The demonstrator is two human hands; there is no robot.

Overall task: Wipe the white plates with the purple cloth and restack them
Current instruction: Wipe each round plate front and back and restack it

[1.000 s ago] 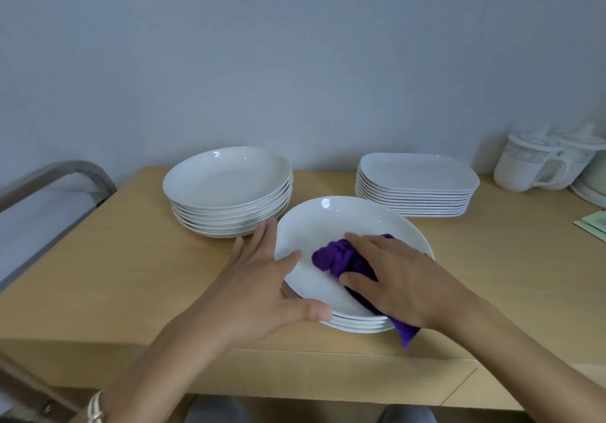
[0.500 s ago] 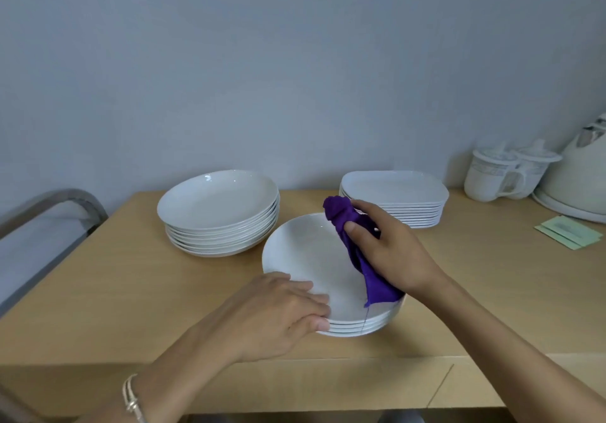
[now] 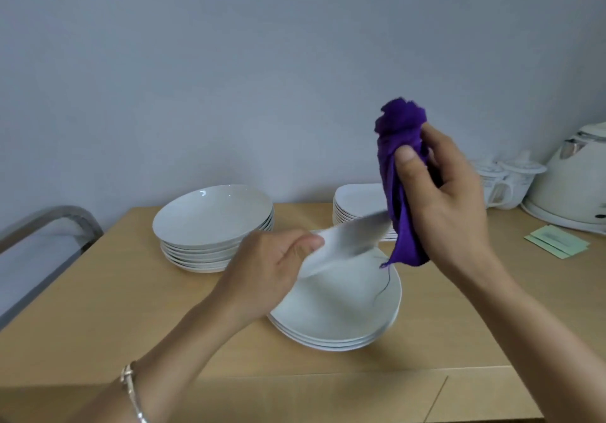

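My left hand [image 3: 275, 265] grips the near rim of a white plate [image 3: 351, 239], lifted and tilted above the front stack of round plates [image 3: 341, 317]; the raised plate is blurred by motion. My right hand [image 3: 439, 199] holds the bunched purple cloth [image 3: 398, 160] up in the air, right of the lifted plate, with its tail hanging over the stack. A taller stack of round white plates [image 3: 213, 219] stands behind on the left. A stack of squarish white plates [image 3: 355, 204] sits at the back, partly hidden by the cloth and lifted plate.
The wooden table [image 3: 131, 291] ends at a front edge near me. White mugs [image 3: 505, 183] and a pale kettle [image 3: 574, 180] stand at the back right, with green paper sachets [image 3: 557, 242] in front of them. A metal rail [image 3: 46, 225] curves at the left.
My left hand has taken hold of the top plate and lifted it off the front stack. My right hand has raised the cloth from the plate into the air.
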